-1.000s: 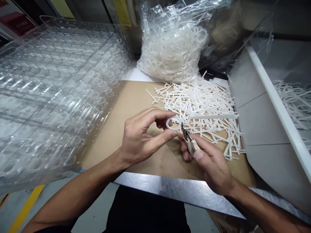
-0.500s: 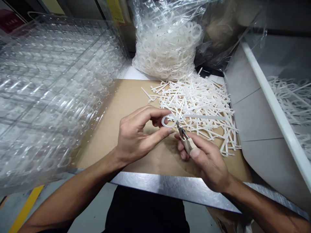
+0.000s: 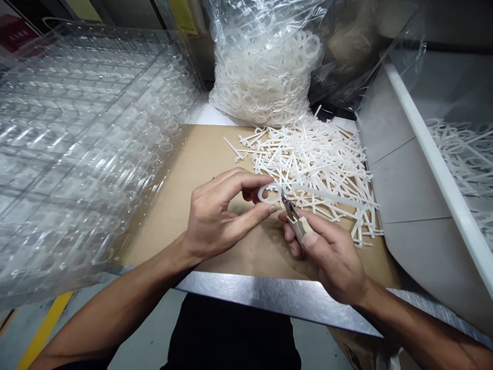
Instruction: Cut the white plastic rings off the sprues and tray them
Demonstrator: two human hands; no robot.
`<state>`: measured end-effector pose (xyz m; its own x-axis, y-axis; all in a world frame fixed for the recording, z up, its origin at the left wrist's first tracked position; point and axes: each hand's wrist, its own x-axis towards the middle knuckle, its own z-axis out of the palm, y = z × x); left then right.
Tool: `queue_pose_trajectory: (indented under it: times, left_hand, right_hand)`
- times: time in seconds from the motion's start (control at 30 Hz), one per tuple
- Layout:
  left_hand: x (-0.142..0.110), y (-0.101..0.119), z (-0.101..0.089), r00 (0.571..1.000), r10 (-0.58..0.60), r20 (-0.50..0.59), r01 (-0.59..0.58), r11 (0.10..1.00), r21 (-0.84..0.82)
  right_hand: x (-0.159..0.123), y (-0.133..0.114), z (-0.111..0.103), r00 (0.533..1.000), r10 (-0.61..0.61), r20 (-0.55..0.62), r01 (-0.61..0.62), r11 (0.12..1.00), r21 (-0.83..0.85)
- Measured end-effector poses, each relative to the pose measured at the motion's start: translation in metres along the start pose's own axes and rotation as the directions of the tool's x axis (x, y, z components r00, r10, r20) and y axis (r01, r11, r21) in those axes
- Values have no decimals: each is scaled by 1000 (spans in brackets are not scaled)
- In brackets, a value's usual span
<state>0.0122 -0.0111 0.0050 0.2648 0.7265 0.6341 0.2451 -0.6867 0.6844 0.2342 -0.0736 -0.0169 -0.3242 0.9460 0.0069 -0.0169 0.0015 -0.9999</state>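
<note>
Nearest the person, a bare metal edge [image 3: 262,293] runs along the front of the work surface, and behind it lies a brown sheet [image 3: 162,218]. Over this sheet, the left hand [image 3: 221,213] pinches a translucent white ring [image 3: 261,194] between thumb and fingertips, the grip narrow and the ring held up off the sheet. Just beside it, the right hand [image 3: 335,252] is wrapped around small nippers [image 3: 297,224] with pale handles, their metal tips at the ring's right side; whether the blades are fully closed cannot be told. A long pale strip [image 3: 335,197] slants rightward from near those tips, but its join to the ring is unclear. Beyond the hands, a loose pile of white strips [image 3: 308,154] spreads over the sheet. To the right stands a grey bin [image 3: 408,190] holding more white pieces [image 3: 462,154]; to the left are clear stacked trays [image 3: 84,139]. Farther back, behind the pile, sits a clear plastic bag [image 3: 265,77] full of similar rings.
</note>
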Motion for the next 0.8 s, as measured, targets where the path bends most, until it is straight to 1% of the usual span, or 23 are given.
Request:
queue_pose_trajectory:
  times: [0.47, 0.63, 0.8]
  left_hand:
    - [0, 0, 0, 1000, -2, 14, 1, 1000, 21]
    - [0, -1, 0, 1000, -27, 14, 27, 1000, 5]
    - [1, -1, -1, 999, -25, 39, 25, 1000, 19]
  right_hand:
    - [1, -1, -1, 1000, -7, 1, 7, 1000, -29]
    - [1, 0, 0, 1000, -8, -10, 8, 999, -35]
    - [2, -1, -1, 1000, -3, -3, 3, 997, -74]
